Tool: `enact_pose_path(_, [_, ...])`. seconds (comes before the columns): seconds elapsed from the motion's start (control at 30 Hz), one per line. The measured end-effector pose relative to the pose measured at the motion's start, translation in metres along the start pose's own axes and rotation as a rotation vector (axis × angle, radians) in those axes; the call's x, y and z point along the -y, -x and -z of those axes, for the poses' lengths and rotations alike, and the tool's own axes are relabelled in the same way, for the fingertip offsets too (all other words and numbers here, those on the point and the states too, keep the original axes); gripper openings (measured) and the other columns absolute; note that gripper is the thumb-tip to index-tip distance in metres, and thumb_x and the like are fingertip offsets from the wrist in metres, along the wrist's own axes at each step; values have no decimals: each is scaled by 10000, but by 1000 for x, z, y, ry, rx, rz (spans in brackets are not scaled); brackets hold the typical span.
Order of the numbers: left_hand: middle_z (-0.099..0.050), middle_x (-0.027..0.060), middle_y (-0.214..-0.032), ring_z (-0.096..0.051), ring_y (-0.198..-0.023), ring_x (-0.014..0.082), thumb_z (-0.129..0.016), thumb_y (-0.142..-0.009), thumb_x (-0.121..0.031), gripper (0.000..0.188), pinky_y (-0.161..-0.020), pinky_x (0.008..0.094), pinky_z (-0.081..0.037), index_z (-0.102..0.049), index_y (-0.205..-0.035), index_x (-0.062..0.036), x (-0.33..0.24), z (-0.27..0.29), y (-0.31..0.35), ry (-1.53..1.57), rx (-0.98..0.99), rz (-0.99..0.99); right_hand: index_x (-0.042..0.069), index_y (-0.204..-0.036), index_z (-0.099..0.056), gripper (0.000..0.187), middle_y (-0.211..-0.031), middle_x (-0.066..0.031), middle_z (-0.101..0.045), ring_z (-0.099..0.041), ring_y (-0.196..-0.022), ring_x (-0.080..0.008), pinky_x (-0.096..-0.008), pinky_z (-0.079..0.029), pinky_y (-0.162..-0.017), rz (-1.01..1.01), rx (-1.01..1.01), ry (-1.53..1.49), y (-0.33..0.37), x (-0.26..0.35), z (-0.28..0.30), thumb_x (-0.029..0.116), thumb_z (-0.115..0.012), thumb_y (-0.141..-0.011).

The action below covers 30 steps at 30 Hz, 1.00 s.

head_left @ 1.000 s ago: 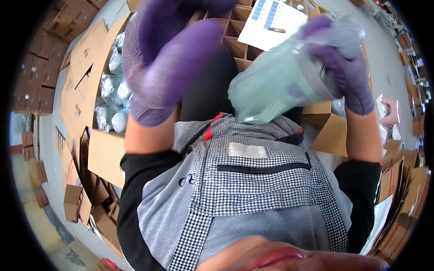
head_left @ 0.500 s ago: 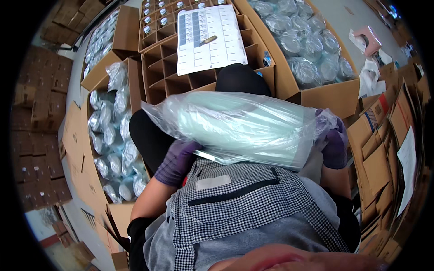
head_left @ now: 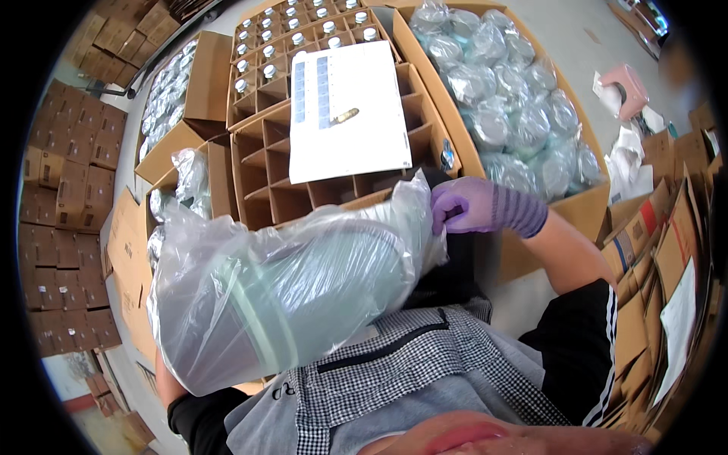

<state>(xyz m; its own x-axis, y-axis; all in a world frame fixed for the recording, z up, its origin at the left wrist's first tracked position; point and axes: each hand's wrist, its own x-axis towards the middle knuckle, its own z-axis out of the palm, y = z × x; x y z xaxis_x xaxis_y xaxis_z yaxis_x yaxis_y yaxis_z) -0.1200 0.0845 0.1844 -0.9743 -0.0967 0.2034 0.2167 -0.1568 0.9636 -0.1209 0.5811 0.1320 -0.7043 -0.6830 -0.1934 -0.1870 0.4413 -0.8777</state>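
A stack of cartons (head_left: 76, 182) is standing far to the left of the right hand (head_left: 474, 205). Flat cardboard (head_left: 635, 292) is crowding the space to the hand's right, past the elbow. An open box (head_left: 580, 201) is sitting just ahead of the hand and to its right, holding many plastic-wrapped things (head_left: 485, 83). A divided box (head_left: 252, 144) is sitting ahead and to the left, with capped bottles (head_left: 269, 71) standing in its far cells. Another box (head_left: 208, 83) of wrapped things is standing farther left. A checked apron (head_left: 394, 371) is showing below and to the left of the hand. A clear bag (head_left: 193, 334) is stretching leftward from the hand's fingertips, across the person's lap, and a pale green vessel (head_left: 318, 280) is lying tilted inside it, its banded end pointing away from the hand. A white sheet (head_left: 349, 152) is covering part of the divided box, ahead and to the left of the hand. The right hand is pinching the bag's gathered edge, thumb and fingers pressing together. The left hand is hiding behind the bag, only its forearm (head_left: 168, 385) showing, so its grip cannot be told. A small blue thing (head_left: 447, 154) is sitting just ahead of the right hand, and a small tan thing (head_left: 346, 116) is lying on the sheet
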Motion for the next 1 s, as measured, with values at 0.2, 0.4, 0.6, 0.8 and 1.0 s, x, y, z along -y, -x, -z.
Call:
enact_pose_path(0.2, [-682,171,-1192,-673,-1066,349,-644,-925,-232,391,-917,480,-539,-631,-1252,-18,36,-15,-42,89,-45,24,29,-1235,-695,359,-1122,-98,-724,-672,-1067,-182,-342,-536,-970,-132,-683,171,-21,-108,203,193,-703,-916])
enact_pose_path(0.4, [-670,179,-1215,-667,-1076,366,-625,-939,-242,412,-914,508,-538,-608,-1286,-21,76,-39,-86,171,-19,59,160,-1420,-563,532,-1502,-111,-512,-473,-1396,-322,-467,-399,-1157,-337,-666,1376,-96,-223,333,178,-664,-898])
enact_pose_path(0.6, [-658,187,-1239,-662,-1087,383,-606,-952,-253,433,-911,536,-538,-585,-1320,-25,112,-45,-102,229,15,146,256,-1378,-641,503,-1568,-55,-454,-360,-1492,-334,-546,-299,-1214,-926,-102,1377,-127,-256,312,139,-667,-889])
enact_pose_path(0.8, [-646,195,-1262,-656,-1097,401,-587,-966,-263,455,-908,564,-538,-562,-1354,-29,135,-44,-119,292,44,189,252,-1324,-684,551,-1456,-75,-555,-464,-1409,-317,-533,-391,-1155,-773,-119,1415,-102,-280,323,288,-758,-779])
enact_pose_path(1.0, [-625,214,-1266,-647,-1105,404,-544,-986,-282,482,-904,578,-545,-522,-1369,9,148,-46,-140,128,-33,134,133,-1235,-718,432,-1190,-149,-729,-689,-1098,-324,-407,-521,-1013,-672,-707,735,-167,-266,427,302,-691,-839])
